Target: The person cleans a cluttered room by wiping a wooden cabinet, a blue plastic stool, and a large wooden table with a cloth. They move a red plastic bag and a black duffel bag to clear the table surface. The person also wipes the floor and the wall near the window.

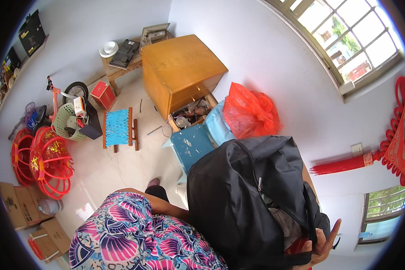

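A large black fabric bag (229, 195) takes up the lower right, directly before me. Its zipper is partly open, and crumpled clear plastic and something red show through the gap. At the bag's lower right corner is my right hand (319, 248), fingers curled round a black strap (293, 259) and the index finger pointing outward. My left forearm passes behind the bag's left side, so my left hand is out of view. Beyond the bag stand a scuffed blue stool (192, 145), a light-blue bag (219, 125) and a red plastic bag (253, 111).
A wooden cabinet (185, 64) has an open drawer (192, 113) full of odds and ends. On the floor at left are a blue-woven folding stool (117, 126), a green basket (63, 119), red lanterns (50, 155) and cardboard boxes (25, 204). A red tassel (341, 166) hangs at right.
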Demonstrator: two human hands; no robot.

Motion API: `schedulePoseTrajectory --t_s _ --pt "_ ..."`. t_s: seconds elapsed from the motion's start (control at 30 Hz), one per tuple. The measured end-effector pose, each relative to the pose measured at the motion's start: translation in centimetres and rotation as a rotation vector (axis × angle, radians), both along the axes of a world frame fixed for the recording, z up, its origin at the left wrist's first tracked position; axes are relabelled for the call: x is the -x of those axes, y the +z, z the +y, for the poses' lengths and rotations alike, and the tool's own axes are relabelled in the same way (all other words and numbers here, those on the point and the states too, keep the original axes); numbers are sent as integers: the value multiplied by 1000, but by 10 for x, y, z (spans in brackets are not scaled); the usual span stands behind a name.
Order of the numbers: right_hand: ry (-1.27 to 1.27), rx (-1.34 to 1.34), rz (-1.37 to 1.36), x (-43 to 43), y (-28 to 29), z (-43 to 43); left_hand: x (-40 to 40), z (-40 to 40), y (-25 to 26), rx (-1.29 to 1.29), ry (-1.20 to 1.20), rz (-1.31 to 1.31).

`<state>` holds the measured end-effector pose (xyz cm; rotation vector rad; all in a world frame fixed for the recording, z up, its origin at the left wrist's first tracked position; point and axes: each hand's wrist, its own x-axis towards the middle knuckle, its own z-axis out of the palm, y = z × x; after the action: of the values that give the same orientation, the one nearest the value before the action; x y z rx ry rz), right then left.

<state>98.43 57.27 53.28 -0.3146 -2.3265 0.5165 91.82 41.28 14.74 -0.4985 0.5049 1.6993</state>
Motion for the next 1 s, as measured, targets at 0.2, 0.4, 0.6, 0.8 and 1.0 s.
schedulePoseTrajectory --t_s 0.2,0.4,0.6,0.8,1.0 --pt "29 124 54 62 6 -79 74 -118 1 58 179 46" --pt "83 101 3 107 3 -94 132 -173 -4 111 326 79" --pt "391 546 87 187 -35 -79 151 -199 -11 189 487 85" --pt "634 494 52 258 -51 -64 180 -206 -10 192 550 67" --pt "738 339 49 355 -35 -102 255 -226 -15 152 576 45"
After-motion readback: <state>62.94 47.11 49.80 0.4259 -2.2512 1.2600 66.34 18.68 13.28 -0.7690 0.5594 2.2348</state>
